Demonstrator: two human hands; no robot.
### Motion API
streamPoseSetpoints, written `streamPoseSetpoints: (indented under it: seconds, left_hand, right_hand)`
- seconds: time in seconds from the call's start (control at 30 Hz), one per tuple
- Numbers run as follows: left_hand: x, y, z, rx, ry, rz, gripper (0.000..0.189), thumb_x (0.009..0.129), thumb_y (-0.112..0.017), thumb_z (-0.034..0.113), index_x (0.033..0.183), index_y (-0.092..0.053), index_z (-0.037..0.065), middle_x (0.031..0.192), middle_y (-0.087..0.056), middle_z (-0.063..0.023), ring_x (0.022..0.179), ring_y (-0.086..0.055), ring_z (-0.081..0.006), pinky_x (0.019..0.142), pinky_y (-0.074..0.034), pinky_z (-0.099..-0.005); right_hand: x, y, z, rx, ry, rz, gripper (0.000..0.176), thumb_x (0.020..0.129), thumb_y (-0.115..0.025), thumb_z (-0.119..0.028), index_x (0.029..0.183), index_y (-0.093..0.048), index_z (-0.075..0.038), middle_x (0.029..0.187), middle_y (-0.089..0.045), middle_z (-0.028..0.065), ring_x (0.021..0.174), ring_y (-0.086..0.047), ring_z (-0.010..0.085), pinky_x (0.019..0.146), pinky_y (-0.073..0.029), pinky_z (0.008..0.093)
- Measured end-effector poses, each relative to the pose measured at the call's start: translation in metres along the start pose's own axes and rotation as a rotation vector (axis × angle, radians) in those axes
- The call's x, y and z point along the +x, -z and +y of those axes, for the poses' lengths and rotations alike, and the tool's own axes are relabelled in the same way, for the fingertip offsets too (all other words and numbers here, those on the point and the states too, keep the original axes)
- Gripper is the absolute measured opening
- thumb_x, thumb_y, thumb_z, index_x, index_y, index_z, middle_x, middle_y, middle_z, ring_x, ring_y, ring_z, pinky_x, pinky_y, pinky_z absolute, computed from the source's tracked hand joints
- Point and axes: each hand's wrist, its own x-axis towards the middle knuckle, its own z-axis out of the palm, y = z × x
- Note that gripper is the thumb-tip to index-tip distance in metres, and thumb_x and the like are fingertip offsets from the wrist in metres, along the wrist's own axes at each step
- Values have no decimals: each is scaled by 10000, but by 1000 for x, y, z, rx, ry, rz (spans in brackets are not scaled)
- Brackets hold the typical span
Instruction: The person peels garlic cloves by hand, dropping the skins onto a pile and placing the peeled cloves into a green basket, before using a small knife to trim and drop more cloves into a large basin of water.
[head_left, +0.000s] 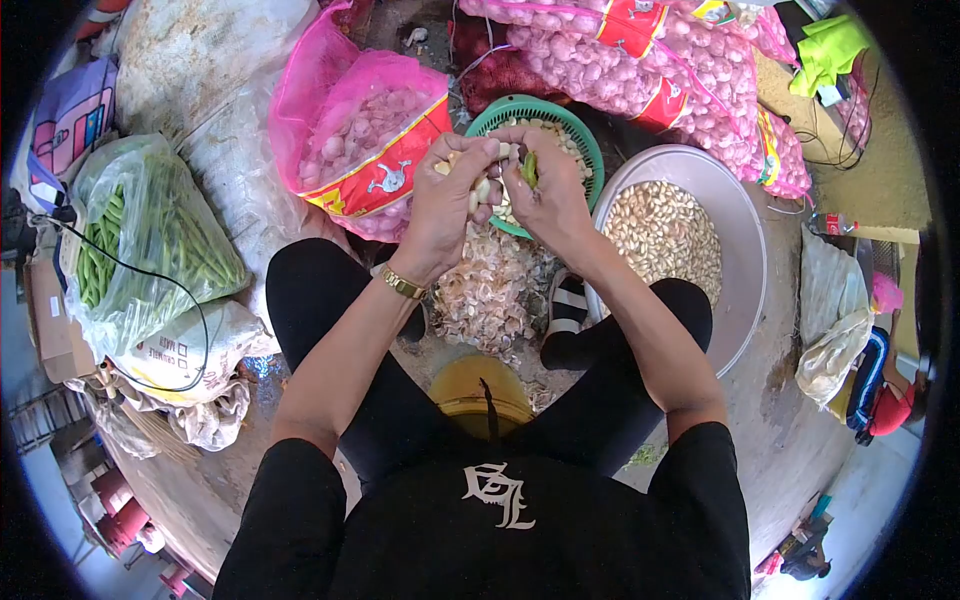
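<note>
My left hand is closed around several garlic cloves, pale ones showing between the fingers. Fingertips of both hands meet at one whitish clove. In my right hand is a small yellow-green object, gripped by the fingers; its kind is mostly hidden. Both hands are above a green plastic basket of peeled cloves. Beneath them, a heap of garlic skins lies on the ground between my feet. To the right stands a pale basin with many unpeeled cloves.
A pink mesh sack of garlic bulbs stands open at front left. More garlic sacks are stacked at front right. A clear bag of green pods lies left. A yellow bucket is between my legs. Another person is far right.
</note>
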Motion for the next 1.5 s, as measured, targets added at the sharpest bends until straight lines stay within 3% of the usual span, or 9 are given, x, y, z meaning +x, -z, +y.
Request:
streamPoseSetpoints:
  seconds: [0.07,0.13,0.37,0.47,0.53,0.77,1.2,1.27,1.5]
  left_hand:
    - [1,1,-1,-15,7,15,166,921,-638,233,953,-545,99,779,-595,-17,550,-559,-70,386,-383,-168]
    - [2,3,-4,-110,26,35,152,932,-613,231,949,-542,98,772,-575,-11,551,-557,-77,386,-383,-171]
    - [5,16,14,-101,23,-13,181,939,-601,251,916,-547,80,755,-554,-7,555,-556,-83,381,-381,-171]
    - [11,30,20,-204,81,-15,224,951,-588,295,916,-564,75,726,-541,2,539,-548,-73,369,-370,-154]
    - [9,28,24,-204,72,-17,223,950,-589,296,911,-563,78,722,-537,5,535,-545,-70,367,-370,-155]
    - [5,18,17,-99,151,-16,187,928,-630,264,900,-551,97,740,-528,20,534,-539,-55,367,-365,-161]
    - [8,16,10,-37,250,-71,307,981,-528,366,1025,-564,65,711,-512,14,533,-513,-64,364,-359,-167]
    - [13,24,5,-158,249,-117,342,977,-523,399,1024,-564,63,747,-529,2,601,-538,-78,390,-377,-161]
    - [19,23,-2,-329,381,-47,371,969,-531,418,1012,-559,51,850,-583,-52,662,-564,-125,428,-425,-172]
  right_hand:
    - [3,-2,6,-32,18,-11,270,835,-601,14,1101,-563,-14,810,-644,159,747,-669,249,669,-512,344]
    - [7,-6,15,-123,265,64,247,854,-584,12,1099,-566,-7,797,-643,147,733,-664,204,666,-508,324]
    - [3,3,8,-61,190,62,189,904,-569,-55,1082,-579,7,804,-645,122,706,-637,176,660,-498,306]
    - [-11,16,0,73,-45,-93,203,917,-615,-147,1052,-608,5,769,-654,118,654,-623,184,634,-491,314]
    - [-16,23,-11,-97,-281,-483,228,939,-612,-163,1078,-626,16,800,-648,72,704,-625,127,665,-491,275]
    - [-9,15,14,15,-71,-41,303,881,-691,-272,1081,-669,-45,812,-681,99,742,-624,160,702,-487,313]
    - [2,42,21,95,-229,2,299,875,-692,-226,1062,-667,5,859,-689,117,760,-632,186,704,-485,310]
    - [1,51,32,-466,3,62,285,847,-713,-216,1019,-672,8,856,-686,148,735,-643,228,690,-493,329]
    - [-4,33,-3,-158,5,-6,271,806,-736,-208,987,-673,-16,878,-676,185,795,-666,309,737,-504,372]
